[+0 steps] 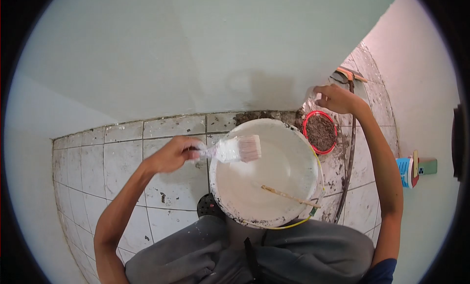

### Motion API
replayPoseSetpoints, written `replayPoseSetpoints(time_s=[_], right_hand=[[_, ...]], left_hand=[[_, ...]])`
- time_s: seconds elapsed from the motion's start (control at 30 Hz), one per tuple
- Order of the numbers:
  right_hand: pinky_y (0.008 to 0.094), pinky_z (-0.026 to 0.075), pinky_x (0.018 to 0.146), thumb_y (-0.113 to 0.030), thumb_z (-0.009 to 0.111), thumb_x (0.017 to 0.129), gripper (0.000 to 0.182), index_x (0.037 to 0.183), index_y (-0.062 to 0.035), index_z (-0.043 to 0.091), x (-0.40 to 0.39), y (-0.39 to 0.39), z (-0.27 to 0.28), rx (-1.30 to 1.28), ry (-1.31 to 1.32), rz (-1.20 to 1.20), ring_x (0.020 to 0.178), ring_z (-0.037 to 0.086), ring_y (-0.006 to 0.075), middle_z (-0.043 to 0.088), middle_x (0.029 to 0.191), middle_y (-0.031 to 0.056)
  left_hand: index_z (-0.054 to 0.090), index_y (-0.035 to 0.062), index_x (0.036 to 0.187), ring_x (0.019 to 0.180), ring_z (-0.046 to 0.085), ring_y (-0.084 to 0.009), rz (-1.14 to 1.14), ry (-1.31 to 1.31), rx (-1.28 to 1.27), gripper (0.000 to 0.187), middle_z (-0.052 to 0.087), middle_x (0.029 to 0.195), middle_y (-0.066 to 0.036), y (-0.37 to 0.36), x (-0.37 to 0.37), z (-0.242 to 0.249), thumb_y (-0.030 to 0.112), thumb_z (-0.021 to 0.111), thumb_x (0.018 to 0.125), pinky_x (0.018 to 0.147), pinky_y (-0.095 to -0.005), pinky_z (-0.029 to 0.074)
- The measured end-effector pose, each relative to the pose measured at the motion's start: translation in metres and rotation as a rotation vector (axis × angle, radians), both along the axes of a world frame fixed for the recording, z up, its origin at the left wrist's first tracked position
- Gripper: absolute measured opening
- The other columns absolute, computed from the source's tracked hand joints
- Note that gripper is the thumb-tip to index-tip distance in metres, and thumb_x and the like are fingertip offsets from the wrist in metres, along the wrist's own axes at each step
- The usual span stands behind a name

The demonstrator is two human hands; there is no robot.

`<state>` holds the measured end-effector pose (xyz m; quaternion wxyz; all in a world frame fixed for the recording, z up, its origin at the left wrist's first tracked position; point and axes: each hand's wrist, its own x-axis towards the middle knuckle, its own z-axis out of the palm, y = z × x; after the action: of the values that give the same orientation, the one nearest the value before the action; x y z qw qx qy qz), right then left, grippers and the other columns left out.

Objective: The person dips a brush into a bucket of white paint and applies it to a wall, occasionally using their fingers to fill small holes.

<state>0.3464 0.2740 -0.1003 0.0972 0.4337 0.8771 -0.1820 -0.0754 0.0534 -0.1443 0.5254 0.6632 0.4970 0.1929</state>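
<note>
My left hand (176, 154) is closed around the handle of a wide paintbrush (230, 149). The brush's ferrule is smeared white, and its bristles hang over the near-left part of a large round bucket (313, 173) of whitish paint (274, 171). A thin wooden stick (289, 196) lies across the paint, one end resting on the rim. Near the wall, my right hand (335, 98) hovers above a red-rimmed tub (319, 132) full of brown, crumbly material. Its fingers are bent and slightly apart, and I see nothing held in them.
A pale green wall (196, 53) rises right behind the bucket. White floor tiles (122, 171) bear stains and splatters. On the right are a dark hose-like length (350, 156), an orange-and-black tool (350, 74), a blue-and-white container (405, 171) and a green phone (428, 166).
</note>
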Motion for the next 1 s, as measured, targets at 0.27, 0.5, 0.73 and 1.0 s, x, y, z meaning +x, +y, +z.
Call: replayPoseSetpoints(time_s=[0.27, 0.5, 0.73, 1.0], right_hand=[[0.0398, 0.044, 0.075, -0.002, 0.062, 0.075, 0.020, 0.095, -0.0036, 0.061, -0.084, -0.032, 0.045, 0.825, 0.381, 0.445, 0.088, 0.056, 0.0271, 0.059, 0.091, 0.0099], [0.0407, 0.035, 0.080, -0.009, 0.065, 0.071, 0.037, 0.108, -0.0083, 0.062, -0.097, -0.028, 0.053, 0.884, 0.269, 0.354, 0.098, 0.049, 0.0279, 0.051, 0.103, 0.0116], [0.0408, 0.032, 0.081, -0.015, 0.068, 0.070, 0.042, 0.112, -0.0131, 0.062, -0.104, -0.036, 0.064, 0.781, 0.191, 0.331, 0.099, 0.046, 0.0280, 0.047, 0.102, 0.0127], [0.0402, 0.032, 0.081, -0.015, 0.068, 0.071, 0.042, 0.113, -0.0147, 0.062, -0.103, -0.036, 0.064, 0.771, 0.151, 0.331, 0.100, 0.045, 0.0270, 0.047, 0.103, 0.0116]], left_hand=[[0.056, 0.0002, 0.107, 0.071, 0.054, -0.0095, 0.260, -0.361, -0.185, 0.011, 0.058, 0.079, -0.004, -0.076, 0.021, 0.003, 0.001, 0.049, 0.098, 0.065, -0.0270, 0.047], [0.056, 0.0044, 0.107, 0.059, 0.042, -0.0054, 0.776, -0.512, -0.052, 0.012, 0.049, 0.073, 0.002, -0.083, 0.020, -0.061, 0.010, 0.047, 0.101, 0.053, -0.0223, 0.036], [0.055, 0.0013, 0.097, 0.053, 0.044, -0.0062, 1.098, -0.545, -0.128, 0.009, 0.050, 0.067, 0.001, -0.030, 0.036, -0.130, 0.008, 0.049, 0.098, 0.046, -0.0243, 0.034], [0.055, 0.0009, 0.095, 0.053, 0.041, -0.0034, 1.167, -0.603, 0.113, 0.010, 0.048, 0.066, 0.003, 0.001, 0.045, -0.047, 0.008, 0.049, 0.098, 0.045, -0.0223, 0.033]])
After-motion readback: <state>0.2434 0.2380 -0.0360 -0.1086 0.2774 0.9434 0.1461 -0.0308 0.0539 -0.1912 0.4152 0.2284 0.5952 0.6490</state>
